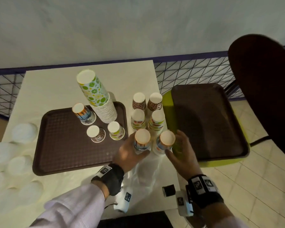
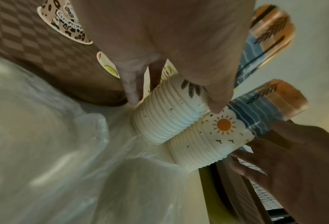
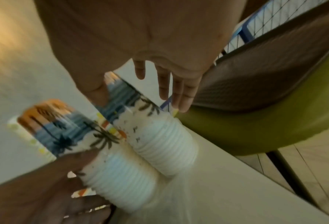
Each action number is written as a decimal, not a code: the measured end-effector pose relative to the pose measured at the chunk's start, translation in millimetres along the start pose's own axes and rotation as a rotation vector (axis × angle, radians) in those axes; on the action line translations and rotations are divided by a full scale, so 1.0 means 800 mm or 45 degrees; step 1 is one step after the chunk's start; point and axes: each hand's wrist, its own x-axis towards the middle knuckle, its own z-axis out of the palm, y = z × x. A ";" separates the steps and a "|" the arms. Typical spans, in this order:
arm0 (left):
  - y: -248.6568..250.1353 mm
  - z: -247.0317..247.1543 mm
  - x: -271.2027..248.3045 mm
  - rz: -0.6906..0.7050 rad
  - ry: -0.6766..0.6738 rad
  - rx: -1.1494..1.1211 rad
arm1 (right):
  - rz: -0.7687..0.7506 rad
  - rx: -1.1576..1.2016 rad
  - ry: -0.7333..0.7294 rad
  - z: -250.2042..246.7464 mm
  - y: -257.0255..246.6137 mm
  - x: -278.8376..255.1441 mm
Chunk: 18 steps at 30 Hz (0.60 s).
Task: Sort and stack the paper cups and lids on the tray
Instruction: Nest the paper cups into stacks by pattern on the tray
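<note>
Two stacks of upside-down sunset-and-palm cups stand side by side on the table, right of the brown tray (image 1: 59,145). My left hand (image 1: 136,146) grips the left stack (image 1: 142,140), thumb on one side and fingers on the other, as the left wrist view shows on that stack (image 2: 159,121). My right hand (image 1: 176,145) sits around the right stack (image 1: 166,142) with straight fingers (image 3: 180,94) and only the thumb touching it. On the tray stand a tall lime-print stack (image 1: 97,99), a sunset cup (image 1: 83,114), a leopard cup (image 1: 95,134) and a fruit cup (image 1: 116,130).
Behind the held stacks are two fruit-print stacks (image 1: 155,120) and two leopard stacks (image 1: 139,101). White lids (image 1: 24,133) lie left of the tray. A clear plastic bag (image 1: 143,175) lies near the front edge. A second brown tray (image 1: 207,122) rests on a green chair to the right.
</note>
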 end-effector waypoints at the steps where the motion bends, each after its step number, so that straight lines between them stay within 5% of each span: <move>1: -0.001 0.005 0.002 -0.020 0.011 -0.008 | -0.022 0.009 -0.052 0.007 0.005 0.009; 7: 0.000 0.024 0.005 -0.125 0.070 -0.035 | -0.074 0.223 -0.180 0.027 0.021 0.047; 18: 0.007 0.043 0.004 -0.132 0.212 -0.007 | -0.034 0.030 -0.141 0.042 0.039 0.053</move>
